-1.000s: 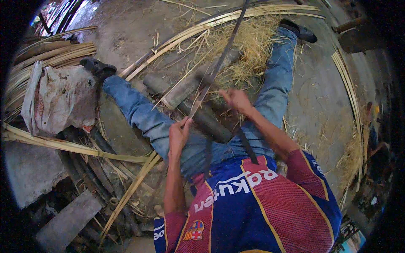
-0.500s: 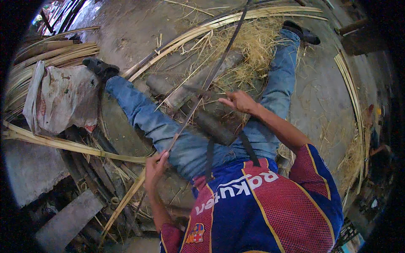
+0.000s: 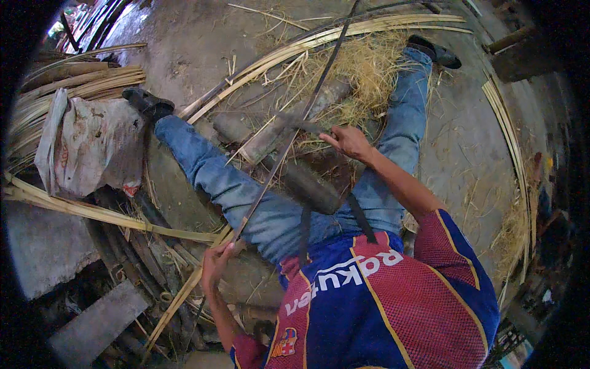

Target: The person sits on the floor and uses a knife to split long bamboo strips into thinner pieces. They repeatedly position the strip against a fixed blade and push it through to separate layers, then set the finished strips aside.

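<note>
A long thin bamboo strip (image 3: pixel 289 144) runs slantwise over the person's lap, above the jeans. The left hand (image 3: pixel 216 265) has its grip clamped on the strip's lower end, while the right hand (image 3: pixel 349 141) pinches it higher up. Bamboo shavings (image 3: pixel 362 67) lie on the floor (image 3: pixel 184 43) between the legs, with a crumpled sack (image 3: pixel 92 144) to the left, its contents hidden.

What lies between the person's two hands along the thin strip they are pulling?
In the head view, the dark bamboo strip runs from the left hand up past the right hand, crossing the left jeans leg and a dark cylinder.
</note>
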`<state>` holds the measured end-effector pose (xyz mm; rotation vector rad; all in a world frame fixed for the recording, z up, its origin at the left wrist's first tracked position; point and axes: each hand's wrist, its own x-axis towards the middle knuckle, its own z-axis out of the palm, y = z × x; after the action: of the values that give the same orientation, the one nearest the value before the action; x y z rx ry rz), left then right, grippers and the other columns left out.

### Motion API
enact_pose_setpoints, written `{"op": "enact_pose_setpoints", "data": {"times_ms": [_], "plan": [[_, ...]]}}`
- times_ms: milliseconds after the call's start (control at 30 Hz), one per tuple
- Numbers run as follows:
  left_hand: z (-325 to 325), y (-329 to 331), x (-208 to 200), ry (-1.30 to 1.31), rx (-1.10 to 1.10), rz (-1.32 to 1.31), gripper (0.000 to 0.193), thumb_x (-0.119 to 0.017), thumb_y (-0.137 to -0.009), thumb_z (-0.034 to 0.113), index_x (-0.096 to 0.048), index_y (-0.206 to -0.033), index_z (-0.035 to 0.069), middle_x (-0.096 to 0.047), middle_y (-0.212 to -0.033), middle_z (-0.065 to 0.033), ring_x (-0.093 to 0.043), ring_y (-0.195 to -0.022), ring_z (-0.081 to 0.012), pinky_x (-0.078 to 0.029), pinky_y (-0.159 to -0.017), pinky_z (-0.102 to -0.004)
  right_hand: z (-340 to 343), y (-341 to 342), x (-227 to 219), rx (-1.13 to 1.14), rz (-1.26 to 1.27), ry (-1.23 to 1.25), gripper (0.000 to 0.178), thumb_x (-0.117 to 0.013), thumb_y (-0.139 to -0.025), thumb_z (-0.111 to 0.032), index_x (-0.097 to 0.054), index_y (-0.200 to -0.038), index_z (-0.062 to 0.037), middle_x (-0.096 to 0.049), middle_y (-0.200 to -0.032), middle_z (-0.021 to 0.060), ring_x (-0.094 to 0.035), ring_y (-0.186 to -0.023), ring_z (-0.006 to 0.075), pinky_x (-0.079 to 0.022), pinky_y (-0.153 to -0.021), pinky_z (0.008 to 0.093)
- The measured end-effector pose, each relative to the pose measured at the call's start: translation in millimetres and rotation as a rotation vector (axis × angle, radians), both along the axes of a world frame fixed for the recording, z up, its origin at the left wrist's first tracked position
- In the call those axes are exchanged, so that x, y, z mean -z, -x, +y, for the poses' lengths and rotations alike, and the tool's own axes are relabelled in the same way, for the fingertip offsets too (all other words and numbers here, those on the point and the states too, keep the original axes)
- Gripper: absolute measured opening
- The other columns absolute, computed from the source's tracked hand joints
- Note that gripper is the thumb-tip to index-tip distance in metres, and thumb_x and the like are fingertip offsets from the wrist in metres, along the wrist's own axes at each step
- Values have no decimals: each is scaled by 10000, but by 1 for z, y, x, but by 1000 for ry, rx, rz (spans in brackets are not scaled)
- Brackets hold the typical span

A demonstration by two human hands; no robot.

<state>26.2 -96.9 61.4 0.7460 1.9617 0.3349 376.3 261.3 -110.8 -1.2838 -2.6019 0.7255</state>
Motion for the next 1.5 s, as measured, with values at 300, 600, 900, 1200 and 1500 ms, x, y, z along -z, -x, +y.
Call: {"op": "enact_pose_setpoints", "data": {"times_ms": [300, 600, 900, 1200, 1500], "plan": [[12, -27, 12, -145, 90, 274, 362, -589, -968, 347, -687, -973, -1, -626, -700, -150, -580, -670, -286, -459, -677, -400, 21, 4, -19, 374, 181, 235, 677, -442, -979, -576, -685, -878, 48, -623, -717, 278, -646, -706, 426, -486, -679, 480], [46, -66, 49, -229, 118, 646, 367, -543, -980, 376, -632, -910, 27, -617, -747, -252, -590, -752, -475, -433, -658, -544, -126, 61, -114, -317, -58, 535, 648, -447, -934, -645, -667, -889, -38, -673, -785, 247, -665, -761, 451, -532, -713, 544], [47, -71, 61, -307, 164, 772, 347, -532, -987, 369, -642, -928, 45, -626, -732, -245, -590, -694, -480, -439, -593, -538, -105, 58, -92, -43, -7, 456, 655, -448, -943, -628, -676, -926, -15, -666, -769, 260, -662, -773, 452, -527, -717, 547], [43, -61, 57, -306, 158, 637, 366, -524, -989, 372, -646, -933, 31, -630, -763, -249, -594, -725, -474, -446, -621, -539, -92, 48, -81, -113, 44, 466, 656, -458, -936, -631, -709, -862, -30, -675, -808, 256, -659, -762, 461, -534, -692, 533], [38, -49, 62, -280, 202, 609, 347, -566, -973, 334, -629, -910, -1, -601, -774, -267, -565, -760, -484, -431, -672, -517, -80, 46, -44, -135, -3, 318, 650, -494, -917, -640, -699, -782, -38, -655, -715, 230, -652, -698, 433, -511, -661, 514]]}}
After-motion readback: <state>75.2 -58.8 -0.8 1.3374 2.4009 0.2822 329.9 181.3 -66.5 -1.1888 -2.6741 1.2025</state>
